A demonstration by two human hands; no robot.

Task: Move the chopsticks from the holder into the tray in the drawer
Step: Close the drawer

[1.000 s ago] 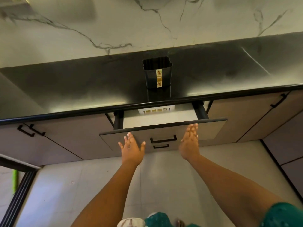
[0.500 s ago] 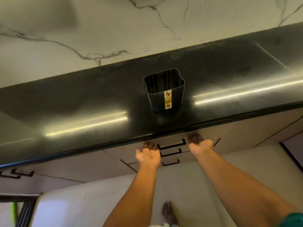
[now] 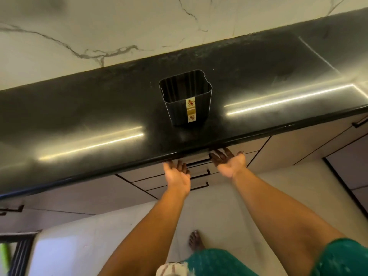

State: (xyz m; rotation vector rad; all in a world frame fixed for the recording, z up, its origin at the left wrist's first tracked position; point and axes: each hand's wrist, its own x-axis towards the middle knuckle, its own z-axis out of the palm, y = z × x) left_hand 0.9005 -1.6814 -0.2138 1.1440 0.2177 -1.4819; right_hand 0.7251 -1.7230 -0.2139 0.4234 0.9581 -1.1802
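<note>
Below the counter edge, both flat hands — left hand (image 3: pixel 177 176), right hand (image 3: pixel 229 162) — press the drawer front (image 3: pixel 199 168), holder (image 3: pixel 187 100) above.

Glossy black stone countertop (image 3: pixel 83 124), centre; white grey-veined marble wall (image 3: pixel 99 26), 12 o'clock; pale tiled floor (image 3: pixel 229 206), 6 o'clock.

The holder (image 3: pixel 188 100) is a dark, ribbed, square-sided cup with rounded corners and a narrow yellow-and-white label down its near face. It stands upright on the black desk (image 3: pixel 99 108) near the front edge, at about 12 o'clock from the drawer (image 3: pixel 199 166). The drawer front sits flush under the desk edge, its black handle showing.
</note>
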